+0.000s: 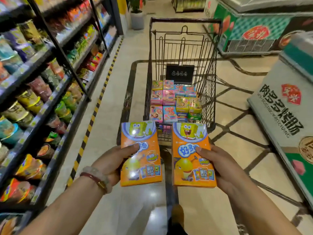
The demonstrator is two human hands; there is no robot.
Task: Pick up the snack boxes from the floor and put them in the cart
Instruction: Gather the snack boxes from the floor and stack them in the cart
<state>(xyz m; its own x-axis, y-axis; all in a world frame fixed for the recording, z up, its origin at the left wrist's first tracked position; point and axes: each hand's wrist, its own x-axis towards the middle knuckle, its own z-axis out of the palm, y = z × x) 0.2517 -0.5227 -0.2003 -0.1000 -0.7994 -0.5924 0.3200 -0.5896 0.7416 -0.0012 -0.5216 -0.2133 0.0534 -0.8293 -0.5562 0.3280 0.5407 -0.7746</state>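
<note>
**Two orange snack boxes held up in front of a half-filled cart**

Nearest the camera, two bare forearms reach forward over a glossy tiled floor (118, 209). The left wrist wears a bead bracelet (97, 173) and a dark red cord. The left hand (111, 163) has its grip closed on the left orange box (140, 155): the thumb lies across the printed front near the box's middle, and the fingers wrap behind its left edge. The right hand (220, 165) holds the right orange box (192, 155) the same way, mirrored, with the thumb on the front and the fingers behind the right edge. Both boxes stand upright, fronts facing the camera, side by side with a narrow gap between them, held in the air just short of the cart.

Beyond them stands a dark wire shopping cart (210, 78), its basket directly ahead. On the cart's bottom lie many smaller snack boxes (169, 100) in pink, blue, yellow and green, packed close in rows.

To the left runs a black shelf rack (55, 53) stocked with bowl noodles and bagged snacks, with a yellow-and-black stripe on the floor along its foot. To the right stand chest freezers (279, 102) with printed sides. A potted plant (136, 12) stands at the far end of the aisle.
</note>
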